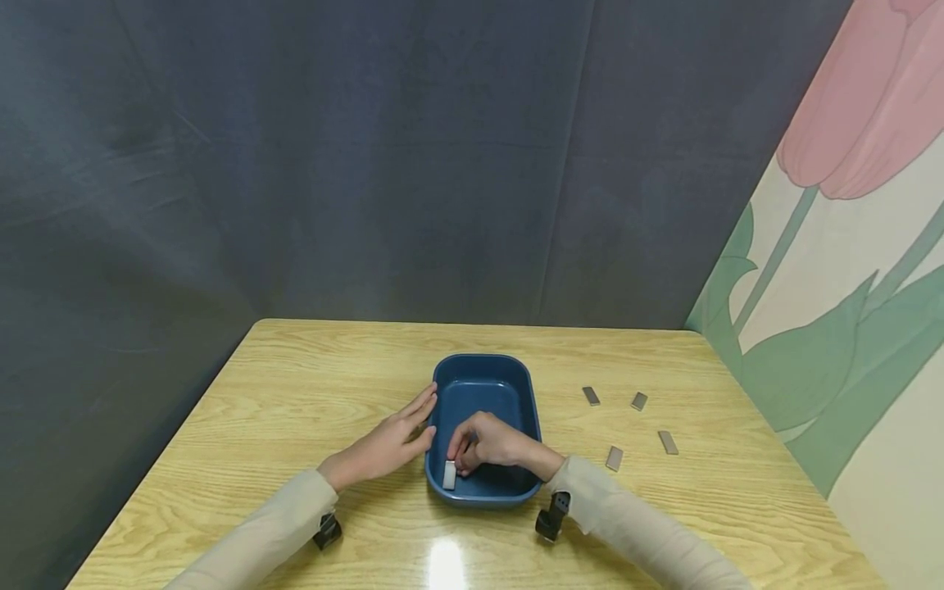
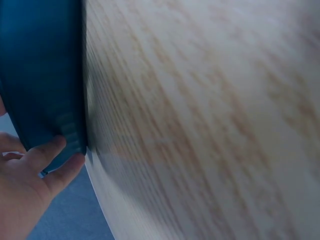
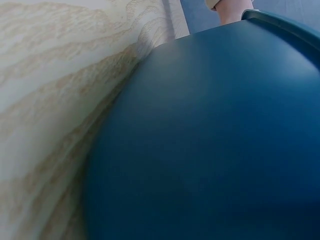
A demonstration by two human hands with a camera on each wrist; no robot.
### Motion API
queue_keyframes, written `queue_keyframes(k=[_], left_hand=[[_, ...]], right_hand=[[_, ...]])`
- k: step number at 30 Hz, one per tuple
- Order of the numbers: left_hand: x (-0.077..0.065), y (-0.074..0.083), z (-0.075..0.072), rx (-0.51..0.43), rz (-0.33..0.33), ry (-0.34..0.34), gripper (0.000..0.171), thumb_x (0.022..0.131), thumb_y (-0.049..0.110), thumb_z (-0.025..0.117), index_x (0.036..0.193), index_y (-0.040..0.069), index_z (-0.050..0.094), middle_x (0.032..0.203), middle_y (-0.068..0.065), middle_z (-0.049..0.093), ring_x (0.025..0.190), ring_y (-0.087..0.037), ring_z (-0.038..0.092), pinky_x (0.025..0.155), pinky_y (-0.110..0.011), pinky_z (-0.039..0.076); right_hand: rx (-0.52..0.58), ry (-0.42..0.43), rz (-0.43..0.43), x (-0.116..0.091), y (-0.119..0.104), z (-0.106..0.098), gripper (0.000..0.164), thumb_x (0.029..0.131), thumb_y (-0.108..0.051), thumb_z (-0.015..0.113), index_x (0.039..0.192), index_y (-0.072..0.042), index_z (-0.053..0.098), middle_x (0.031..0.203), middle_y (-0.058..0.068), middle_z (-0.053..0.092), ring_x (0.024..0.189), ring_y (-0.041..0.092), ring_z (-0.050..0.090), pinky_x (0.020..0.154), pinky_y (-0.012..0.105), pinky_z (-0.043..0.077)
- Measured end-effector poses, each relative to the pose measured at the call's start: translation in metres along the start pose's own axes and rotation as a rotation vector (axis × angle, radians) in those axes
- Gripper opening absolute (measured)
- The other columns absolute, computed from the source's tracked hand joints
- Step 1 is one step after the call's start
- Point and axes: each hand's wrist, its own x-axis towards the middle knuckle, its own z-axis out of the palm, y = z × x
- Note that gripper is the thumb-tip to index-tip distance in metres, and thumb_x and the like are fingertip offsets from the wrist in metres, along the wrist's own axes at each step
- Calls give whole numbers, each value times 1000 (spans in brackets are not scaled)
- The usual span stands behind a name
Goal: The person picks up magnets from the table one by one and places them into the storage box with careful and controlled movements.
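A deep blue rectangular plastic basin (image 1: 483, 497) with rounded corners stands on the table. My left hand (image 1: 383, 447) lies along its left side, fingers extended with the tips against the outer wall; the left wrist view shows these fingertips (image 2: 52, 147) on the blue wall. Reaching over the right rim, my right hand (image 1: 490, 442) is down inside the basin. Its curled fingers pinch a small pale rectangular piece (image 1: 449, 475) at the near left corner of the basin. In the right wrist view the basin's outer wall (image 3: 200, 130) hides that hand.
On the wood-grain table (image 1: 310, 385), several small flat grey-brown rectangular pieces lie spread to the right of the basin, one of them a near piece (image 1: 614, 458). A dark curtain (image 1: 406, 164) hangs behind the table. A wall with painted tulips (image 1: 848, 328) borders the right side.
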Motion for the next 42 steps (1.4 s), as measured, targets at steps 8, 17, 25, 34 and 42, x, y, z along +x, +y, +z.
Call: queue_keyframes(k=[8, 17, 25, 34, 42], left_hand=[[1, 3, -2, 2, 11, 10, 59, 107, 25, 47, 154, -3, 25, 165, -6, 8, 145, -22, 23, 111, -42, 34], [0, 2, -1, -5, 10, 10, 60, 107, 26, 47, 154, -4, 25, 166, -6, 8, 145, -22, 23, 110, -42, 35], [0, 2, -1, -3, 15, 13, 59, 107, 26, 46, 154, -4, 25, 165, -6, 7, 145, -23, 23, 110, -43, 35], [0, 2, -1, -4, 11, 12, 59, 107, 26, 47, 154, -3, 25, 166, -5, 7, 145, -22, 23, 111, -42, 34], [0, 1, 0, -8, 10, 13, 60, 107, 26, 47, 154, -3, 25, 166, -6, 8, 145, -22, 23, 110, -42, 35]], right_hand=[[1, -2, 9, 0, -1, -1, 15, 81, 21, 64, 89, 10, 70, 76, 14, 70, 69, 24, 70, 65, 33, 60], [3, 5, 6, 1, 0, 0, 17, 79, 24, 63, 88, 10, 70, 75, 13, 69, 67, 21, 69, 64, 32, 59], [7, 3, 4, 1, -1, 0, 16, 81, 23, 64, 88, 10, 70, 78, 15, 70, 69, 25, 70, 65, 33, 60], [9, 2, 8, 1, -1, 0, 17, 80, 23, 63, 88, 11, 70, 77, 16, 69, 69, 25, 70, 65, 33, 60], [19, 7, 7, 0, -1, 0, 17, 79, 24, 62, 88, 12, 69, 77, 17, 69, 68, 24, 70, 65, 33, 60]])
